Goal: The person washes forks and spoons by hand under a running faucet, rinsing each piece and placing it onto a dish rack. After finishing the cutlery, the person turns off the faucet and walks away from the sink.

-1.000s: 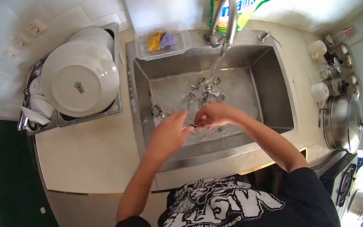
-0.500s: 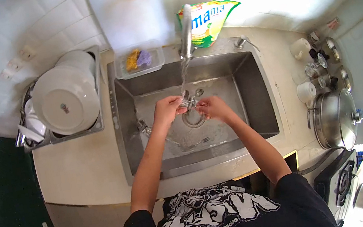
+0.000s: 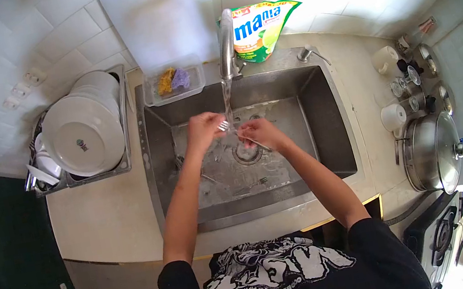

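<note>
Under the running faucet, a fork lies slantwise between my hands above the sink. My right hand is closed round its handle. At the tines, the fingers of my left hand are closed on the fork's head, just left of the water stream. Another fork rests on the wet sink floor, right of a thin piece of cutlery. The drain shows below my right hand, which partly covers it.
A tub with yellow and purple scrubbers and a green-and-white soap pouch stand behind the sink. At left is a dish rack with a large white plate. Cups, a steel pot and a stove are at right.
My hands have drawn slightly apart, the left moving left and up. The fork's tines and handle now show more clearly. The view has shifted a little.
</note>
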{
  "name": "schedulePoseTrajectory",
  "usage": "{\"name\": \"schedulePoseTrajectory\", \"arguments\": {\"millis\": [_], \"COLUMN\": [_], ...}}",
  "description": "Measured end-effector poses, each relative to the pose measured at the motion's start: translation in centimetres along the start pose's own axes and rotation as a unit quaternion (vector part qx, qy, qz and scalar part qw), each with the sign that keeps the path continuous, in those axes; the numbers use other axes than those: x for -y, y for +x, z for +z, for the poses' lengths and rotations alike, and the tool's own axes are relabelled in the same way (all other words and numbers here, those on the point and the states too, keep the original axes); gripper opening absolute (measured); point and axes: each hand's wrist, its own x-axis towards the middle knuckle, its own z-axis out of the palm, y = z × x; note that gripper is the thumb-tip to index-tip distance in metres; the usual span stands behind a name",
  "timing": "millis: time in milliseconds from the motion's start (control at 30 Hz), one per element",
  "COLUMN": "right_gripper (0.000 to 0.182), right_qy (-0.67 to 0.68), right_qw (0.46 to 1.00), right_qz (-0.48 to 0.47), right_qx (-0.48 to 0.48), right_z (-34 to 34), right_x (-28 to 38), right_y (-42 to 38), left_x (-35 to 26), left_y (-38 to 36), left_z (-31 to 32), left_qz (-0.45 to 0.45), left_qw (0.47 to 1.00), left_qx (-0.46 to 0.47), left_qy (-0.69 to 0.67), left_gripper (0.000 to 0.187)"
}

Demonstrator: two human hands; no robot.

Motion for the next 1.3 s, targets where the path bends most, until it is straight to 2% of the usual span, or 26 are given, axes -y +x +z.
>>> {"name": "schedulePoseTrajectory", "arguments": {"millis": [67,200,367,467,567,700,800,900,933,1000,1067,1167,1267,1300], "right_gripper": [0.025,0.025,0.035,0.038,0.035,0.034,0.031,0.029,0.029,0.029,0.029,0.029,0.029,0.029], "right_qy": [0.068,0.082,0.103,0.103,0.091,0.114,0.157,0.235,0.246,0.229,0.184,0.155,0.158,0.161], "right_qw": [0.997,0.993,0.99,0.987,0.992,0.992,0.986,0.957,0.947,0.941,0.951,0.96,0.968,0.971], "right_qz": [-0.003,0.036,-0.019,-0.013,0.023,0.017,-0.001,-0.033,-0.038,-0.041,-0.059,-0.057,-0.046,-0.043], "right_qx": [0.048,0.072,0.097,0.126,0.084,0.044,-0.057,-0.168,-0.201,-0.247,-0.24,-0.227,-0.187,-0.169], "right_z": [0.8,1.8,2.7,3.1,2.5,0.7,-0.3,-2.1,-2.8,-4.0,-5.0,-6.2,-7.4,-7.4], "right_x": [0.7,3.4,3.4,3.2,2.9,1.2,0.9,0.7,0.7,0.7,0.5,0.9,0.7,0.8], "right_y": [0.9,0.6,3.2,3.7,1.8,1.6,1.5,1.3,1.1,0.4,-0.7,-2.5,-3.2,-3.2], "left_x": [-2.6,-6.2,-3.9,-4.1,-5.4,-5.1,-3.2,-1.2,-0.6,-0.1,0.5,0.4,1.3,0.9], "left_y": [0.3,0.6,0.7,1.0,1.4,0.9,0.8,0.2,-0.2,-1.0,-1.3,-1.2,-0.9,-1.2], "left_z": [-1.6,-4.0,-3.7,-4.4,-5.9,-5.2,-4.1,-2.3,-1.6,-0.5,0.2,0.5,0.7,0.6], "left_qz": [0.001,0.028,0.066,0.079,0.083,0.097,0.076,0.027,0.035,0.006,0.003,0.017,0.067,0.057], "left_qw": [0.998,0.985,0.987,0.983,0.977,0.974,0.98,0.987,0.99,0.998,1.0,0.984,0.971,0.974], "left_qx": [-0.044,-0.155,-0.136,-0.152,-0.18,-0.191,-0.176,-0.116,-0.081,-0.045,-0.006,0.055,0.067,0.067], "left_qy": [0.055,0.071,0.054,0.062,0.074,0.073,-0.048,-0.109,-0.112,-0.032,0.018,0.171,0.22,0.209], "left_gripper": [0.023,0.025,0.022,0.021,0.021,0.021,0.021,0.02,0.02,0.018,0.02,0.027,0.032,0.031]}}
